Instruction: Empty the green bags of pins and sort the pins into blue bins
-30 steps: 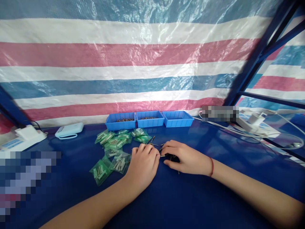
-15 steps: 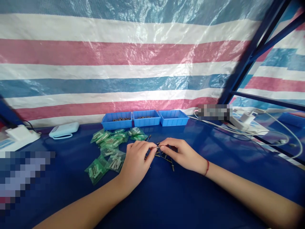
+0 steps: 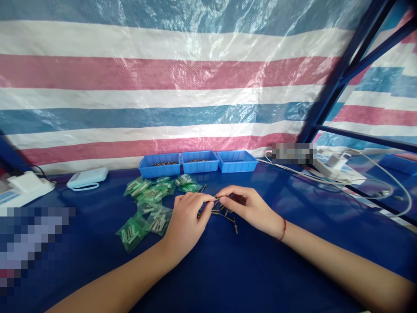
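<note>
A small metal piece (image 3: pixel 216 199) sits between the person's fingertips, over the table (image 3: pixel 228 274) in from its far edge; the left hand (image 3: pixel 189 215) and the right hand (image 3: pixel 249 206) both pinch it. Loose metal pins (image 3: pixel 230 218) lie beneath, green-tinted packets (image 3: pixel 132 232) spread to their left, and three blue bins (image 3: pixel 198 166) line the far edge.

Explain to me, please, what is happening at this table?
A person works bare-handed at a blue table. The fingertips of the left hand and right hand come close together and pinch what looks like a small metal piece. Loose metal parts lie below and around them. Plastic bags of metal pieces lie left of the hands. Three blue bins stand behind.
</note>
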`<state>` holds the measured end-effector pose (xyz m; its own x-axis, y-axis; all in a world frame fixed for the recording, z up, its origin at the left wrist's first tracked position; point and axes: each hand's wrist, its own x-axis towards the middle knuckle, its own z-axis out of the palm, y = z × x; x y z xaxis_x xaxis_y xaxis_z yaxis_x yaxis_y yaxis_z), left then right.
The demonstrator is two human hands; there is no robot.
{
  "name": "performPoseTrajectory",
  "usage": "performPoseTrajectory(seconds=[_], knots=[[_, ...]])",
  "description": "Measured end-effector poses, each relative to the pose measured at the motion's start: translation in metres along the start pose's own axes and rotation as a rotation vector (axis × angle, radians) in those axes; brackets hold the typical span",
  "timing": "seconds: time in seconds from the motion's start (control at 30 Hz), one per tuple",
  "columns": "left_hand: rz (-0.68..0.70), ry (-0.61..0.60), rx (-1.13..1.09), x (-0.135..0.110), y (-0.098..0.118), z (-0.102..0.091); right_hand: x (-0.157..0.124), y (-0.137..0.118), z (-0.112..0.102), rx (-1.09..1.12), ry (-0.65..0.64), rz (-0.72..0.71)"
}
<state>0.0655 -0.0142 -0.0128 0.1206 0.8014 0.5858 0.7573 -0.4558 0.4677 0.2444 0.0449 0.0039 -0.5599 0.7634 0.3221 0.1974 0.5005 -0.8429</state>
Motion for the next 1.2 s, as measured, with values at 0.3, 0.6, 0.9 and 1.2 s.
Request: performPoseTrajectory(seconds=[0.3, 0.6, 0.9, 1.2], knots=[[0.008, -0.134, 0.097, -0.004, -0.001, 0.006, 0.025, 0.001, -0.013, 0.028, 0.245, -0.083], [0.044, -0.237, 0.177, -0.005, -0.002, 0.004, 0.130, 0.022, -0.019, -0.332, 0.382, -0.152], [0.011, -0.247, 0.189, -0.006, -0.009, 0.005, 0.089, 0.015, -0.020, -0.410, 0.129, -0.097], [-0.037, -0.247, 0.165, -0.005, -0.011, 0.006, 0.014, 0.005, -0.009, -0.604, -0.289, -0.268]])
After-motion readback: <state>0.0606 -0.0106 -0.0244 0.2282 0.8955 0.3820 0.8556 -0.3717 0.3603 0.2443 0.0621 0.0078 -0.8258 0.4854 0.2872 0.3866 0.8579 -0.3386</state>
